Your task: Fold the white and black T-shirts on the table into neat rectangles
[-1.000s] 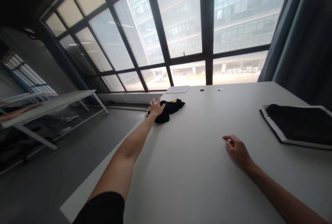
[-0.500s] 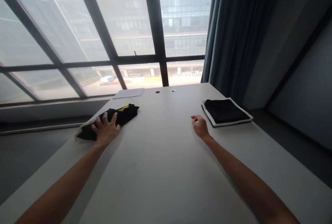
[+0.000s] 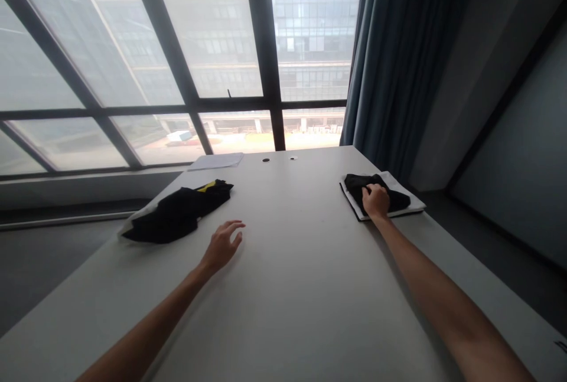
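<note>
My right hand [image 3: 376, 199] is closed on a folded black cloth [image 3: 398, 199], whose top is bunched up around the fingers. Beneath it lies a flat white piece [image 3: 392, 180] with a dark edge under it, perhaps more folded cloth. My left hand [image 3: 222, 245] hovers or rests over the white table, fingers apart and holding nothing. To its left lies a crumpled black cloth [image 3: 177, 214] with a yellow patch [image 3: 207, 186]. Something pale and thin shows along that cloth's left edge; I cannot tell what it is.
The white table [image 3: 283, 305] reaches toward a large window [image 3: 225, 33]. Some white paper [image 3: 215, 161] lies at its far left corner. Two small round fittings, one dark [image 3: 266, 160] and one white [image 3: 293, 158], sit near the far edge. A blue curtain [image 3: 390, 75] hangs at right.
My left hand has left the crumpled cloth and moved right. My right hand has moved right onto the folded black cloth and gripped it, rumpling its top.
</note>
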Demonstrator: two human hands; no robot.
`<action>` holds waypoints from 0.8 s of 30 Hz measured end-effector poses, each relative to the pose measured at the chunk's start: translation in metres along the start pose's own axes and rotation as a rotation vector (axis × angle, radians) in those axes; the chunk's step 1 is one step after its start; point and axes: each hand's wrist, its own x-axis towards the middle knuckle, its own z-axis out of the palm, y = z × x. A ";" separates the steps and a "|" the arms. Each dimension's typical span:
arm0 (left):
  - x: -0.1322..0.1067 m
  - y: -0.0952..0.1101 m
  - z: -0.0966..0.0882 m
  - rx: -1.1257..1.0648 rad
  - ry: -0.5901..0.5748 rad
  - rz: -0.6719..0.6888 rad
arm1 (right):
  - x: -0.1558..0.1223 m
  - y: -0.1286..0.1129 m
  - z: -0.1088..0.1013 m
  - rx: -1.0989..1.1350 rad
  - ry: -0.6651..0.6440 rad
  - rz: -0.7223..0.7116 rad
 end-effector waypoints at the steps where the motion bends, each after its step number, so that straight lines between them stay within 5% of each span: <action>1: 0.002 0.007 -0.001 -0.060 0.006 0.007 | -0.010 -0.017 0.001 0.037 0.005 -0.055; 4: 0.008 0.038 -0.007 -0.264 0.091 0.000 | -0.056 -0.075 -0.001 0.388 -0.049 -0.367; 8: 0.012 0.077 -0.019 -0.507 0.245 0.007 | -0.129 -0.126 -0.003 0.757 -0.609 -0.594; 10: 0.008 0.088 -0.024 -0.486 0.177 0.016 | -0.154 -0.125 0.003 0.787 -0.745 -0.596; 14: -0.023 0.089 -0.016 -0.234 -0.230 0.086 | -0.168 -0.089 0.035 0.706 -0.597 -0.406; 16: -0.044 0.085 -0.005 -0.074 -0.338 0.115 | -0.162 -0.071 0.051 0.676 -0.513 -0.276; 20: -0.061 0.074 0.011 0.062 -0.331 0.120 | -0.150 -0.055 0.064 0.697 -0.454 -0.061; 24: -0.041 0.053 0.000 0.123 -0.179 -0.082 | -0.149 -0.055 0.061 0.714 -0.437 -0.016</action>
